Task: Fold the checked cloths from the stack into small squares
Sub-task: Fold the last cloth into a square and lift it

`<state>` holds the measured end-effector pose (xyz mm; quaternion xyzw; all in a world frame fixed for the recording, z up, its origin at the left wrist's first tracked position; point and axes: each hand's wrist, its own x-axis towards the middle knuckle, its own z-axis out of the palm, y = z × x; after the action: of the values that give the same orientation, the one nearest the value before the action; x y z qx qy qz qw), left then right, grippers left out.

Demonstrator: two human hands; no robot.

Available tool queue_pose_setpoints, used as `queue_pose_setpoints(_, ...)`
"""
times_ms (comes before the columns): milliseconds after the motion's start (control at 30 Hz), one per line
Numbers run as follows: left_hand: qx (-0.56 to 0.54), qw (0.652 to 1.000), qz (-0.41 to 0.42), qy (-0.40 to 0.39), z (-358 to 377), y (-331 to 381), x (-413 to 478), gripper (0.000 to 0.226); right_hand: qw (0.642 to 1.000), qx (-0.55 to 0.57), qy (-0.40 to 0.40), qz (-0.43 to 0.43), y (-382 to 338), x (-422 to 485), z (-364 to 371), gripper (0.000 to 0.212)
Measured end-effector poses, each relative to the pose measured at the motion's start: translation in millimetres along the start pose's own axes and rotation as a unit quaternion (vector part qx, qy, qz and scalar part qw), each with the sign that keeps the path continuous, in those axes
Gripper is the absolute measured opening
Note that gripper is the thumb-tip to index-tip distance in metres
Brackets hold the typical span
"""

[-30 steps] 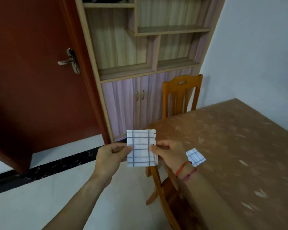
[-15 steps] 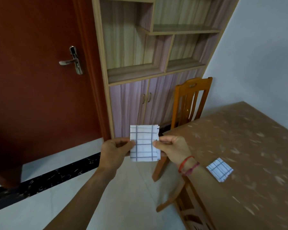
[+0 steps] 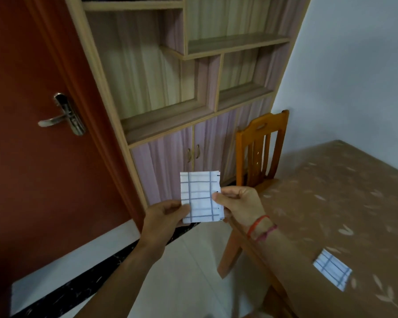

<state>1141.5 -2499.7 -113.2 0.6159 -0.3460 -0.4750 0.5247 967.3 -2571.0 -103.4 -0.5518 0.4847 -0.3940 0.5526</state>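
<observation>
Both forearms were bare, without sleeves. Two red string bracelets (image 3: pixel 261 228) circled the wrist just behind the right hand (image 3: pixel 240 206).

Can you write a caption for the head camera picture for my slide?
Two hands, left and right, hold a folded checked cloth in the air; another folded cloth lies on the table.

Both hands (image 3: pixel 163 216) pinch folded checked cloth (image 3: pixel 200 197) midair.

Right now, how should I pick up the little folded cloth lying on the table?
Pinch the folded cloth by its near corner, coming from above at the table edge. It lies flat, so slide a finger under the layers, probably keeping them together.
</observation>
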Motion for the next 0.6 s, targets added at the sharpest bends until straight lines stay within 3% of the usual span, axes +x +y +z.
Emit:
queue_pose_setpoints(233, -0.005, 0.997, -0.042, -0.071, 73.4, 27.3, 77.1, 0.012, 0.995, 0.047, 0.092, 0.012, -7.3, 75.8, -57.2, 0.004)
queue_pose_setpoints(367, 0.003, 0.992, -0.039, -0.121, 122.9, 38.2, 104.4, 0.01, 0.985, 0.063, 0.163, 0.006, -5.4, 89.0, -99.9, 0.009)
queue_pose_setpoints(500, 0.0, 0.982, -0.041, -0.184, 174.8, 45.2, 130.0, 0.014, 0.958, 0.124, 0.258, 0.02, 2.0, 96.4, -143.2, 0.002)
queue_pose_setpoints(600, -0.018, 0.975, -0.054, -0.216, 214.2, 47.8, 148.7, 0.016, 0.938, 0.154, 0.309, 0.037, 9.7, 97.8, -169.4, 0.012)
